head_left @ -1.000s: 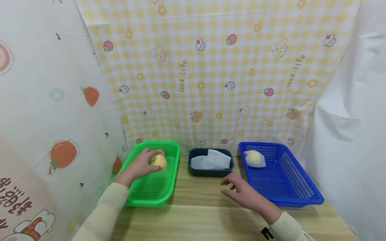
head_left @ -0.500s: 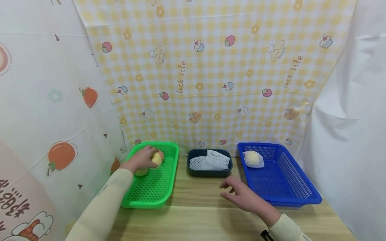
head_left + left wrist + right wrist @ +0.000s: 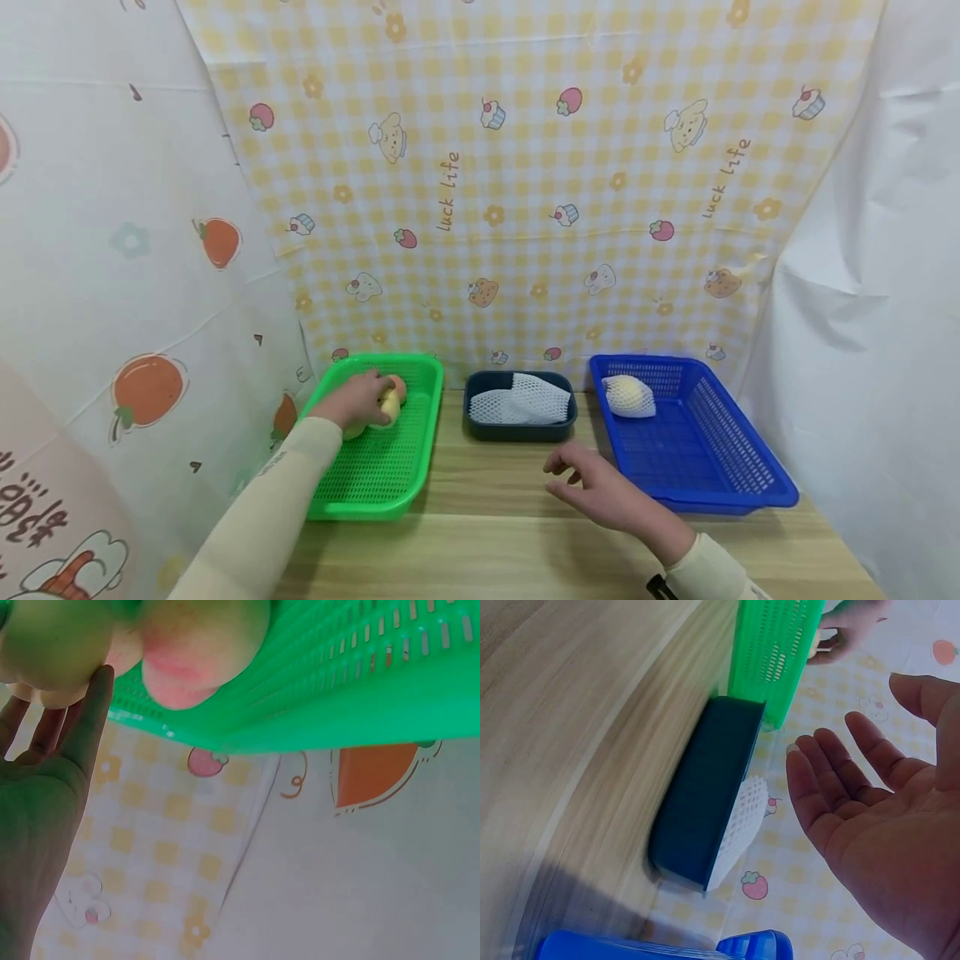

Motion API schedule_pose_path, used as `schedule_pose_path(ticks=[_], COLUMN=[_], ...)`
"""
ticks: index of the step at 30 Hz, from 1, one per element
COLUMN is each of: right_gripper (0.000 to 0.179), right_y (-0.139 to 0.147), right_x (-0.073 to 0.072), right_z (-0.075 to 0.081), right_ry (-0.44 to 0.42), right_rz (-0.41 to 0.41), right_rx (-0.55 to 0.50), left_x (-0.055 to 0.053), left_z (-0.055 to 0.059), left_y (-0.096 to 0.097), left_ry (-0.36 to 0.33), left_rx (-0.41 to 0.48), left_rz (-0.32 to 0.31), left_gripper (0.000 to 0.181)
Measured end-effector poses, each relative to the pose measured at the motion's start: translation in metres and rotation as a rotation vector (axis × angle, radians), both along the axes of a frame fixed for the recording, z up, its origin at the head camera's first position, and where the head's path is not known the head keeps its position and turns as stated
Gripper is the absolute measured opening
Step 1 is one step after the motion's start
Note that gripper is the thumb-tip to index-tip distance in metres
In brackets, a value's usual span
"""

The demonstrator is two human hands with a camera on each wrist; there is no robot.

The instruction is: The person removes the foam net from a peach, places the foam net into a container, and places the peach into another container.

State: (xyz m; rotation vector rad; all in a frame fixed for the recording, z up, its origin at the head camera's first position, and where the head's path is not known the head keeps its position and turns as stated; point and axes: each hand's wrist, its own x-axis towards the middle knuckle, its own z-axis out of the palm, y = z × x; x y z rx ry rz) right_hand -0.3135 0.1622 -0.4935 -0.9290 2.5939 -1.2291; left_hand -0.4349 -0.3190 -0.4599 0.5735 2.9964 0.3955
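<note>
In the head view, my left hand [image 3: 358, 402] reaches into the green basket [image 3: 375, 505] and grips a pale yellow peach [image 3: 389, 408] between thumb and fingers. A pinker peach [image 3: 398, 388] sits just behind it, and another yellowish fruit [image 3: 353, 432] is partly hidden under the wrist. Close up in the left wrist view, the thumb presses against the gripped peach, beside a pink-blushed peach [image 3: 202, 645]. My right hand [image 3: 600, 492] hovers above the table in front of the blue basket, fingers loosely bent, holding nothing.
Between the baskets stands a dark teal tray [image 3: 521, 432] with white foam fruit nets [image 3: 536, 400]. A net-wrapped yellow fruit [image 3: 628, 396] lies in the back left corner of the blue basket [image 3: 735, 504]. Patterned cloth [image 3: 495, 250] hangs behind the wooden table [image 3: 480, 550].
My left hand has shifted slightly within the green basket, and a yellowish fruit now shows beneath its wrist. The right hand has stayed nearly still; the head view has drifted a little.
</note>
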Motion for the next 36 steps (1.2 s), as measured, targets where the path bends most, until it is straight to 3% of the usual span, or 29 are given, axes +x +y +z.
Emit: schedule_pose_path(ticks=[5, 17, 30, 36], right_gripper=[0.018, 0.017, 0.011, 0.009], right_y=[0.0, -0.001, -0.001, -0.001], right_x=[0.001, 0.002, 0.004, 0.006], right_z=[0.0, 0.001, -0.004, -0.003], right_ry=[0.007, -0.011, -0.018, -0.024], right_rz=[-0.001, 0.002, 0.004, 0.007], right_rx=[-0.002, 0.006, 0.015, 0.014], left_x=[-0.003, -0.012, -0.012, -0.009], left_z=[-0.011, -0.025, -0.037, -0.036], left_y=[-0.001, 0.003, 0.006, 0.008], left_ry=[-0.032, 0.031, 0.046, 0.064], left_rx=[0.011, -0.061, -0.111, -0.096], left_rz=[0.023, -0.006, 0.014, 0.019], left_gripper=[0.06, 0.064, 0.066, 0.066])
